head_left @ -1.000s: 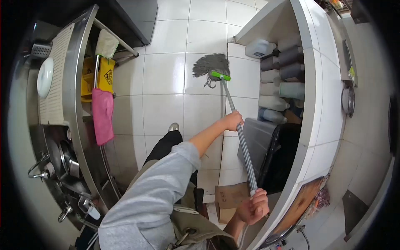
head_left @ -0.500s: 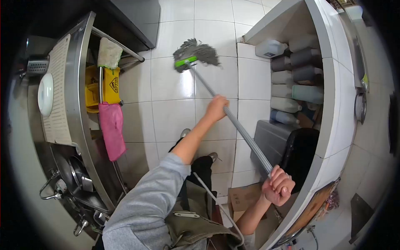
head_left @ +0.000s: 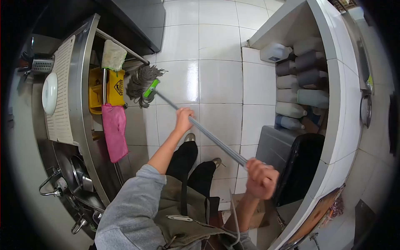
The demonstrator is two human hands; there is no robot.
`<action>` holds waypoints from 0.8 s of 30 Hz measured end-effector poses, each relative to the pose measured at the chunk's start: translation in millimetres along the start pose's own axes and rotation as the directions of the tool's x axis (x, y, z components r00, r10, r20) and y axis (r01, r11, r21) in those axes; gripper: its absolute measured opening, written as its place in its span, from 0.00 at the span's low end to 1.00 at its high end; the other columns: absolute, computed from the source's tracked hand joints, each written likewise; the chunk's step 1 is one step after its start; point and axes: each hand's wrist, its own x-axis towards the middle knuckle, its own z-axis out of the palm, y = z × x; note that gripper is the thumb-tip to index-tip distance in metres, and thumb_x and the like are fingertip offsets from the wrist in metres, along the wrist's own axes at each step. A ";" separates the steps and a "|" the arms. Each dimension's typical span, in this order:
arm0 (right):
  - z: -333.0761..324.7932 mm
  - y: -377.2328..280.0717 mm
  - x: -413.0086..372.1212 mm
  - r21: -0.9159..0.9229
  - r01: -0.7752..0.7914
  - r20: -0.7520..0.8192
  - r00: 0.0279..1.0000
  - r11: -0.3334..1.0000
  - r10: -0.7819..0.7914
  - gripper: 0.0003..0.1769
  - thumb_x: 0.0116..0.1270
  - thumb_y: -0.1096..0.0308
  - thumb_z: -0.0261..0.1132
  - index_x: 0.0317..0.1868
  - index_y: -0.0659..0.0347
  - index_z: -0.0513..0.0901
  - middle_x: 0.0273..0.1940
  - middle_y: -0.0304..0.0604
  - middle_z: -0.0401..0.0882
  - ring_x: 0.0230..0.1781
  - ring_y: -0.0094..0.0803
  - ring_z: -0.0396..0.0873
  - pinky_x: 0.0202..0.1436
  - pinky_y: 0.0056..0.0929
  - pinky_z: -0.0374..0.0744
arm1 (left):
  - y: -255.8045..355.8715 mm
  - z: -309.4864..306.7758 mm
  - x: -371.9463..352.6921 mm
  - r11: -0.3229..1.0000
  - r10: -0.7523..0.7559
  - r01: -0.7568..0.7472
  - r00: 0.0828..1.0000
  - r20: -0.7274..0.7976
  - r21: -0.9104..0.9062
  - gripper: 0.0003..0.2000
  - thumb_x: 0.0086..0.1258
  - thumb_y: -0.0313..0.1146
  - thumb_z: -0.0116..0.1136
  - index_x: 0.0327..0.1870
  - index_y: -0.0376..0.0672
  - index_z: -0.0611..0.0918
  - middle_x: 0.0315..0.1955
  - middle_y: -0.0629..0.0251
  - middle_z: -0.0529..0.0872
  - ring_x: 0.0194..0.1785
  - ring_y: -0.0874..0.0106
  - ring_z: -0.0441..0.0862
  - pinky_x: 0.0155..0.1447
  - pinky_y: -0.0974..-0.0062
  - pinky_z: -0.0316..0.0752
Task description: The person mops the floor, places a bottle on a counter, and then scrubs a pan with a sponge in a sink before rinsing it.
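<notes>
A string mop (head_left: pixel 143 81) with grey strands and a green clamp lies on the white tiled floor (head_left: pixel 221 81), close to the yellow bucket on the left. Its grey handle (head_left: pixel 216 139) slants from the clamp down to the right. Partway along that handle, my left hand (head_left: pixel 183 119) is closed around it. Closer to my body, my right hand (head_left: pixel 261 179) grips the upper end of the handle, slightly blurred. My shoes stand on the tiles below the handle.
At left, a steel sink counter (head_left: pixel 85 79) has a pink cloth (head_left: pixel 113 131) and a pale cloth (head_left: pixel 113 55) on its rail. A yellow caution bucket (head_left: pixel 95 91) stands underneath. Several bottles (head_left: pixel 291 109) fill the right shelf, beside a grey bin (head_left: pixel 273 148).
The mop head has swept left and toward me, from the middle of the floor to beside the bucket. Both hands have shifted left with the handle, still gripping it.
</notes>
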 end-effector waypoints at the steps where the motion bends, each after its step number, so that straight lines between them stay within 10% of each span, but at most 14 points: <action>1: -8.3 -7.6 0.9 -0.004 0.046 -0.027 0.999 0.999 -0.047 0.19 0.48 0.62 0.53 0.08 0.60 0.58 0.09 0.40 0.58 0.11 0.29 0.55 0.25 0.33 0.63 | 11.6 12.1 9.3 1.000 0.003 -0.003 0.999 0.035 -0.009 0.09 0.40 0.28 0.58 0.13 0.42 0.68 0.17 0.63 0.71 0.28 0.60 0.70 0.36 0.65 0.64; 10: -23.6 -20.5 2.4 -0.260 0.209 -0.162 0.953 0.943 -0.256 0.15 0.48 0.64 0.53 0.10 0.59 0.61 0.11 0.39 0.60 0.16 0.29 0.60 0.38 0.36 0.65 | 90.7 80.6 122.3 0.990 0.138 -0.138 0.990 0.026 -0.014 0.09 0.43 0.30 0.60 0.17 0.48 0.70 0.41 0.68 0.75 0.54 0.60 0.66 0.59 0.52 0.51; 14: -7.9 -6.7 -11.7 -0.480 0.084 -0.294 0.923 0.873 -0.250 0.15 0.48 0.64 0.50 0.10 0.61 0.61 0.11 0.41 0.59 0.17 0.31 0.61 0.40 0.38 0.67 | 93.9 120.9 153.1 0.956 0.271 -0.258 0.959 0.088 -0.138 0.10 0.43 0.31 0.61 0.17 0.46 0.70 0.37 0.65 0.76 0.49 0.58 0.69 0.56 0.56 0.57; 16: -6.0 -9.8 -18.0 -0.528 0.050 -0.330 0.908 0.848 -0.259 0.14 0.48 0.64 0.48 0.10 0.61 0.60 0.11 0.41 0.59 0.16 0.30 0.60 0.40 0.38 0.67 | 104.5 130.6 161.1 0.930 0.360 -0.292 0.848 0.388 -0.225 0.10 0.44 0.32 0.61 0.18 0.45 0.70 0.30 0.61 0.75 0.42 0.57 0.70 0.49 0.63 0.63; 24: -10.4 -55.6 -45.7 -0.412 0.186 -0.389 0.849 0.892 -0.357 0.17 0.51 0.63 0.49 0.08 0.54 0.57 0.07 0.34 0.53 0.12 0.23 0.53 0.32 0.32 0.63 | 148.7 112.2 97.3 0.850 0.491 -0.398 0.835 0.248 -0.344 0.08 0.43 0.26 0.60 0.18 0.42 0.71 0.20 0.63 0.75 0.37 0.61 0.71 0.43 0.66 0.68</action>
